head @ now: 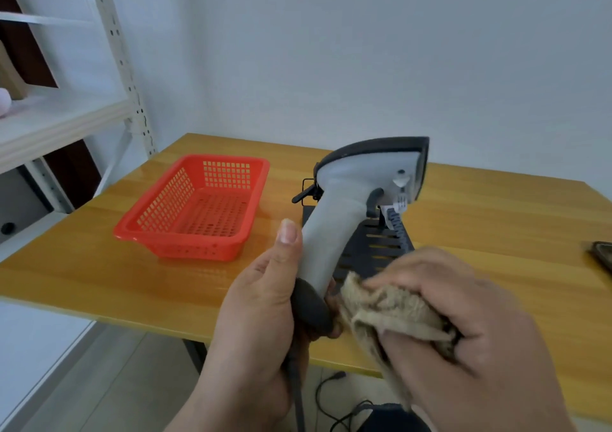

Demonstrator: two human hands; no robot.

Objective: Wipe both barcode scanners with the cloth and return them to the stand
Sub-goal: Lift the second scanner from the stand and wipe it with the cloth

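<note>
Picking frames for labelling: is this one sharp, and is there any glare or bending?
Head view: the right hand and cloth are motion-blurred; the scanner is fairly sharp; soft glare on the table beside the basket; wide-angle bending leans the shelf post.

Head-worn camera looks forward and down, close over the table.

Left hand gripping grey scanner upright, right hand clutching beige cloth, red basket behind
</note>
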